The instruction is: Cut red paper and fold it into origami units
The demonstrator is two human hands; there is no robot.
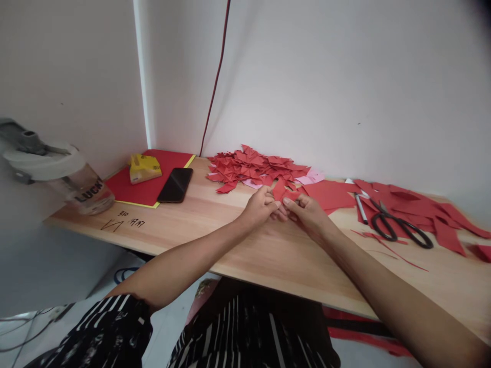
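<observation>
Both of my hands meet above the middle of the wooden table, holding one small folded piece of red paper (280,189) between them. My left hand (264,203) pinches its left side. The thumb and fingers of my right hand (305,208) grip its right side. Parts of the paper are hidden behind my fingers, so its full shape cannot be made out. Just beyond my hands lies a heap of folded red paper pieces (253,166), with pink paper (312,177) showing at its edge.
To the right lie black-handled scissors (402,230), a white marker (361,208), red paper sheets (414,204) and thin red offcuts (399,251). On the left are a phone (175,185), a yellow packet (145,168), a red sheet (134,186) and a clear bottle (82,189). A wall stands behind.
</observation>
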